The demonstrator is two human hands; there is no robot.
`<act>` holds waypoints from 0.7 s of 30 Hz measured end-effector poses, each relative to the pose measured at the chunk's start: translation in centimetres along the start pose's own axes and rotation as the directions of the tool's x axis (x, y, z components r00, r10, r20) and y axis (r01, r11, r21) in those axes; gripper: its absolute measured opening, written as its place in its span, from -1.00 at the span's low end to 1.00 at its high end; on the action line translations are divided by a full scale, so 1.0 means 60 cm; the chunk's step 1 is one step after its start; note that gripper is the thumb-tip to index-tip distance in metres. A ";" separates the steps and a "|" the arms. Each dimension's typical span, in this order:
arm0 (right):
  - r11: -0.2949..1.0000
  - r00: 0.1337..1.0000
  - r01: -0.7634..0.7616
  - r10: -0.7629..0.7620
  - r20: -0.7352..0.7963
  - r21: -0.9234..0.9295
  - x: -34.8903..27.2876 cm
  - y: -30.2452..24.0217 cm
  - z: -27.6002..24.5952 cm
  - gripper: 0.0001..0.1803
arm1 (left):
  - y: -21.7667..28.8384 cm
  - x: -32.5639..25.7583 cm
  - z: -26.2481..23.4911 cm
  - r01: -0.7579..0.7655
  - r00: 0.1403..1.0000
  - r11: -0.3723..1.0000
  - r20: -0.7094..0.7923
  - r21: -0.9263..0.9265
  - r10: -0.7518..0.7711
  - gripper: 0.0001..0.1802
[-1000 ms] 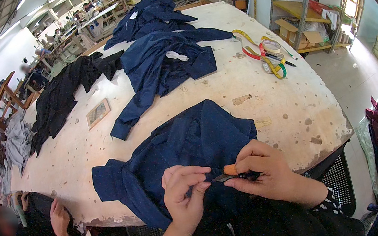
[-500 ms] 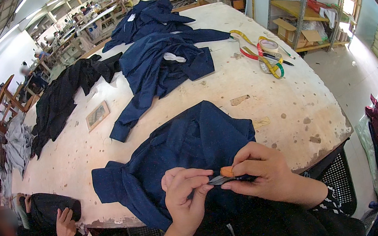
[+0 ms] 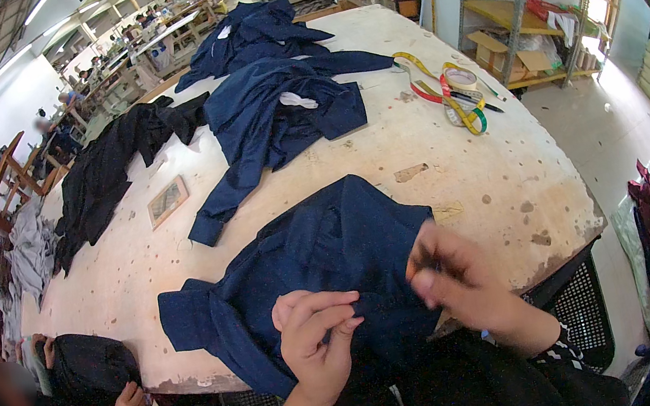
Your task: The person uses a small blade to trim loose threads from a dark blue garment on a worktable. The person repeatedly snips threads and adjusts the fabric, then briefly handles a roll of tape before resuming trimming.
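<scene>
A dark navy garment (image 3: 299,250) lies bunched at the table's near edge, in front of me. Over it my left hand (image 3: 311,339) is held in a pinch, thumb and fingertips close together; whatever may be between them is too small to make out. To the right, smeared by motion, my right hand (image 3: 468,286) curls round small thread snips, of which just a bit of orange handle (image 3: 410,269) shows at the fingers. The blades are not visible now. The hands are apart.
Farther up the pale table (image 3: 501,173) lie more navy garments (image 3: 266,109), a black garment (image 3: 109,170) and a framed wooden piece (image 3: 168,201). A tape measure (image 3: 431,90) and a tape roll (image 3: 460,77) sit at right. A co-worker (image 3: 49,404) handles black cloth at left.
My right hand has moved right and slightly up with the thread snips, away from my left hand, which stays nearly in place. The co-worker's near hand has moved lower.
</scene>
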State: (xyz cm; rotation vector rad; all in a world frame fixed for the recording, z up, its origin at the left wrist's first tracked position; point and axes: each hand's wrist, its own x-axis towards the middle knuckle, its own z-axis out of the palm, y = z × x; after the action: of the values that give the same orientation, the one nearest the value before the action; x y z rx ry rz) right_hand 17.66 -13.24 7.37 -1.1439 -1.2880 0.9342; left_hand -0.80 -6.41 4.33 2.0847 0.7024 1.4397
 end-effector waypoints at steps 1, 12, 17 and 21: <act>0.988 0.995 0.051 -0.038 0.096 -0.145 -0.002 -0.011 0.007 -0.77 | -0.001 0.000 0.001 -0.006 1.000 1.000 -0.010 -0.003 0.006 -0.91; 0.888 0.976 0.144 -0.056 0.209 -0.437 -0.010 -0.024 0.035 -0.72 | -0.001 -0.005 0.005 -0.051 0.997 0.999 -0.063 0.003 0.051 -0.90; 0.891 0.977 0.133 -0.045 0.206 -0.433 -0.010 -0.022 0.036 -0.72 | 0.000 -0.004 0.005 -0.053 0.997 0.998 -0.063 0.016 0.054 -0.92; 0.887 0.976 0.136 -0.043 0.216 -0.442 -0.009 -0.021 0.035 -0.71 | 0.001 -0.004 0.004 -0.059 0.996 0.998 -0.065 0.022 0.060 -0.92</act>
State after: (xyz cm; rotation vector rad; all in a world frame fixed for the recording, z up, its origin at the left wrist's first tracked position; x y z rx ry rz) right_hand 15.40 -13.84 8.33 -1.3564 -1.7755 0.7069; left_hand -0.62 -6.63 4.14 2.0978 0.6879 1.5454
